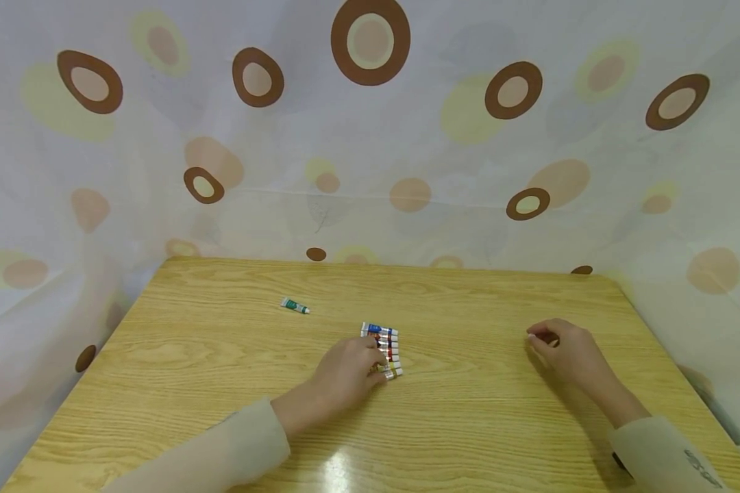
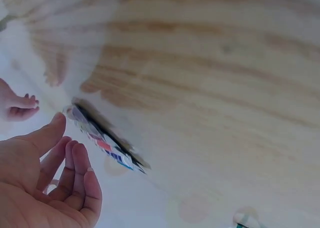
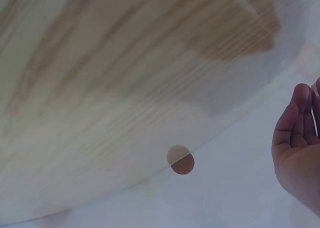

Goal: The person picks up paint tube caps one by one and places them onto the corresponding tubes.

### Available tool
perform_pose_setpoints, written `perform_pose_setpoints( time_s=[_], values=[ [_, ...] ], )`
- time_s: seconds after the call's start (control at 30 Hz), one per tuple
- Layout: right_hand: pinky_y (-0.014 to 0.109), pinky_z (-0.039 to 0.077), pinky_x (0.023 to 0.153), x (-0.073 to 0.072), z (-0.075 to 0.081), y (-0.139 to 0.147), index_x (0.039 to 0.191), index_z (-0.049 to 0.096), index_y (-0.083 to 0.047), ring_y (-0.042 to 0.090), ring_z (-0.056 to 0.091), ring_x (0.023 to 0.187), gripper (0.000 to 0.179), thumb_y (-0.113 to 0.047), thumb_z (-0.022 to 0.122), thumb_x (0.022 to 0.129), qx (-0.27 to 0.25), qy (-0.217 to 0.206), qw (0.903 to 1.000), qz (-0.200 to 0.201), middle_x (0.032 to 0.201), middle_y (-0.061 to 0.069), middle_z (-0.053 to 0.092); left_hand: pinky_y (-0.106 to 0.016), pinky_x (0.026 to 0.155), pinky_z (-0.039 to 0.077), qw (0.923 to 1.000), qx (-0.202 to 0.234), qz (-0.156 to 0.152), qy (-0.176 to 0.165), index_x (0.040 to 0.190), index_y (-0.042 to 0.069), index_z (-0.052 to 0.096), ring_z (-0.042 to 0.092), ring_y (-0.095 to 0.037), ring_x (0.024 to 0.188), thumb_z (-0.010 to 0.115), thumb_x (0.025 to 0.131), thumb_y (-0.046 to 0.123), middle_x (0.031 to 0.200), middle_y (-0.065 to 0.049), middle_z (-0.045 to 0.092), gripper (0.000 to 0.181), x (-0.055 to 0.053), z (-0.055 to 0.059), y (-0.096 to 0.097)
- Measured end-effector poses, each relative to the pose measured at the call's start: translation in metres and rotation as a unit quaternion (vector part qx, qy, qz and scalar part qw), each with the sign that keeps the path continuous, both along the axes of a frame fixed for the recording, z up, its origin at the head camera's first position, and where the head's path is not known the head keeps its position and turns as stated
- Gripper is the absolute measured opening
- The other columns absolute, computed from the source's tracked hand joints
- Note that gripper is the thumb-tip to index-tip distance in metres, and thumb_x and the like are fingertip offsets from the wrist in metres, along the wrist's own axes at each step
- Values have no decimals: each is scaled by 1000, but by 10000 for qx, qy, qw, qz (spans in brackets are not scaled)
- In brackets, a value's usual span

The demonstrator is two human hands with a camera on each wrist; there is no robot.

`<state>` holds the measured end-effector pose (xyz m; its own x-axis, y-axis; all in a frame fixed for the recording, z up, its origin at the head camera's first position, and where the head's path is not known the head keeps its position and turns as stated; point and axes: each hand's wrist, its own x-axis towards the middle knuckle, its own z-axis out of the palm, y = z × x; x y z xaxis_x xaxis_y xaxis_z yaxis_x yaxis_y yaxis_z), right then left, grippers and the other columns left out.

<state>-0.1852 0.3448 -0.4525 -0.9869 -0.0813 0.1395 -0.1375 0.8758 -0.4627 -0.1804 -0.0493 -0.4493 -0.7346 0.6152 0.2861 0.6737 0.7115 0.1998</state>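
Several small paint tubes (image 1: 392,344) lie side by side in a row on the wooden table, white caps towards the right. A blue-labelled tube (image 1: 379,329) is at the far end of the row; the near end is partly covered by my left hand (image 1: 348,370). In the left wrist view that hand's thumb and curved fingers stand apart, close to the row (image 2: 107,143). To the right, my right hand (image 1: 570,349) is over bare table, its thumb and fingertips close together. A tiny pale spot shows at the tips; whether it is a nail or a held thing is unclear.
A single green paint tube (image 1: 295,306) lies farther back on the left, away from the row. The wooden table (image 1: 469,424) meets a pale curtain (image 1: 370,137) with brown and yellow circles at its back and sides.
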Motion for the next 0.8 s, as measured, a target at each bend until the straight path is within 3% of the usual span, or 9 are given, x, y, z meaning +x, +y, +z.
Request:
perform_pose_setpoints(
  time_s=[0.2,0.43,0.8],
  values=[
    [37,55,68,2,4,-5,115,72,2,27,68,86,23,-13,63,101,-34,20,10000,-23,100,16,75,-25,73,57,9998,154,47,85,93,12,81,68,-12,80,84,86,22,92,1,72,13,-7,6,-10],
    [26,52,64,5,6,-11,115,73,0,22,68,84,21,-13,63,101,-104,235,9997,-21,99,13,75,-31,79,60,9991,266,162,274,96,10,81,69,-15,83,86,84,20,93,-1,72,16,-19,10,-28],
    [20,52,66,8,6,-14,109,76,-4,-3,58,79,15,-7,68,97,-193,1117,9930,324,95,4,73,-40,84,60,9966,223,732,303,95,9,81,71,-20,86,86,83,15,93,-3,73,15,-42,17,-62]
  ],
)
